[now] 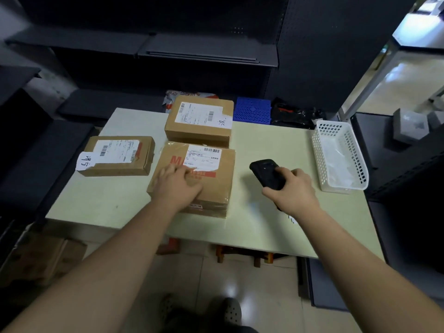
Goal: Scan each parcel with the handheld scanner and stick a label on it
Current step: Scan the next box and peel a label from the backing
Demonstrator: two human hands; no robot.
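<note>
Parcel under the left hand — fingers flat on top (gripping nothing). Right hand clasps the handheld scanner just right of it, nose toward the shipping label.

Both forearms are seen bare from the picture's edge down to the left hand and the right hand. Dark grey clog-type shoes, pierced with round holes, are worn, and dark clothing is glimpsed beside them.

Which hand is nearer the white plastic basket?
Right. The right hand, holding the scanner, is just left of the basket; the left hand rests on the front parcel, farther away.
</note>
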